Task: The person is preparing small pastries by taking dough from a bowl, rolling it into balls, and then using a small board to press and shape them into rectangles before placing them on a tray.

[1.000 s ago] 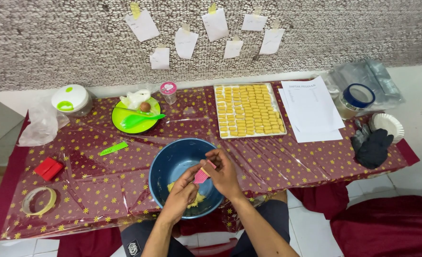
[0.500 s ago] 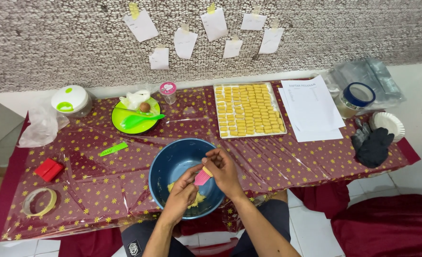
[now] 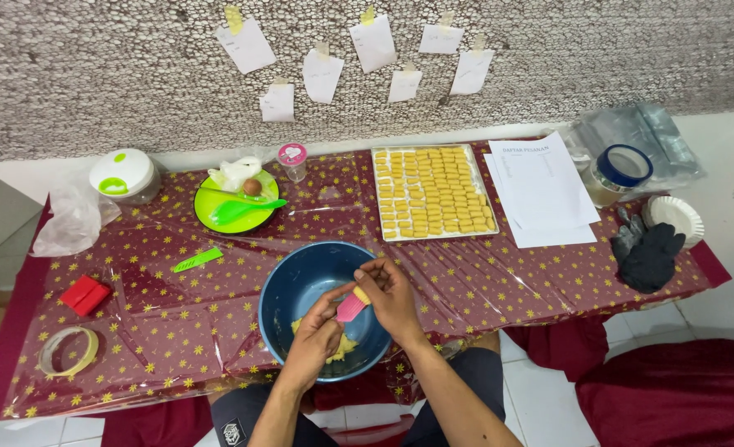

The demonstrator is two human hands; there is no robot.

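- Over one blue bowl holding dough, the left hand and right hand together pinch one pink mould.
- One tray of yellow pieces sits behind the bowl.
- Seven white paper notes are taped along the wall.

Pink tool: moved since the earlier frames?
No. The pink tool sits over the same spot in the blue bowl, between both hands, left and right, as before.
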